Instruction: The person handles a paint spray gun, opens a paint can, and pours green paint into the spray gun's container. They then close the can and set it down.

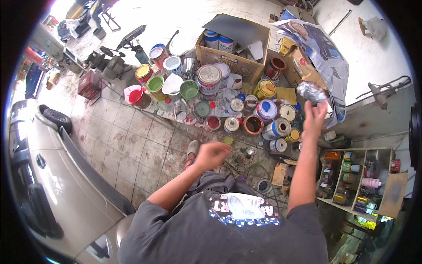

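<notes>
My right hand (314, 119) is raised at the right side of the paint cans, fingers extended up. Its fingertips meet a crumpled silvery wad (311, 91) that looks like foil or thin plastic; the wad is blurred. In front of my body, my left hand (213, 155) hovers over the floor with loosely bent fingers and nothing visible in it. Nearest to the wad are a yellow-rimmed can (265, 88) and a white-lidded can (287, 112). Beyond my left hand sit a cream-lidded can (231, 124) and an open can of brown paint (253, 125).
Several more paint cans, among them a large lidded can (209, 75) and a green one (189, 89), crowd the work surface. Behind them stands a cardboard box (231, 59). Newspaper (323, 48) hangs at right, above a shelf unit (351, 176). A car (57, 176) stands at left.
</notes>
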The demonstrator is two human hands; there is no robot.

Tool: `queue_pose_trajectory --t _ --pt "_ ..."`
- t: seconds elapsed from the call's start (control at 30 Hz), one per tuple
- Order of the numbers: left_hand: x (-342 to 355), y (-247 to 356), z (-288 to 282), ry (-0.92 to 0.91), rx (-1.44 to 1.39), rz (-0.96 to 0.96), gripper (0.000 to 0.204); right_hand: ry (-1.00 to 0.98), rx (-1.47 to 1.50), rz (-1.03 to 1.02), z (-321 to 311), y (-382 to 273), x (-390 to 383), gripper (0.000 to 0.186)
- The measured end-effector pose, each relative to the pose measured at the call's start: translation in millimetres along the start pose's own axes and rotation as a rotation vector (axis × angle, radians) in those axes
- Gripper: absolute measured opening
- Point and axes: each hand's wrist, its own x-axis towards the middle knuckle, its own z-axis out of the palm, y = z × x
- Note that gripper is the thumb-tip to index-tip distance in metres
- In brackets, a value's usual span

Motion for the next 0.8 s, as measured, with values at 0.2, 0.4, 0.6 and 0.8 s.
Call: queue_pose_trajectory --t 0.2,0.4,0.6,0.8 --pt "58 -114 -152 0.524 -0.368 -0.743 0.072 -0.371 -0.120 0.253 131 85 -227 0.072" --pt "135 -160 -172 0.401 -0.267 -0.980 0.098 -0.208 -0.375 0.214 206 157 -259 0.092" --pt "162 -206 -158 0.335 -0.148 -0.852 0.054 0.005 -0.384 0.155 233 167 -251 0.090" --pt "164 -167 -148 0.393 -0.180 -0.806 0.022 0.046 -0.322 0.231 232 159 -240 0.079"
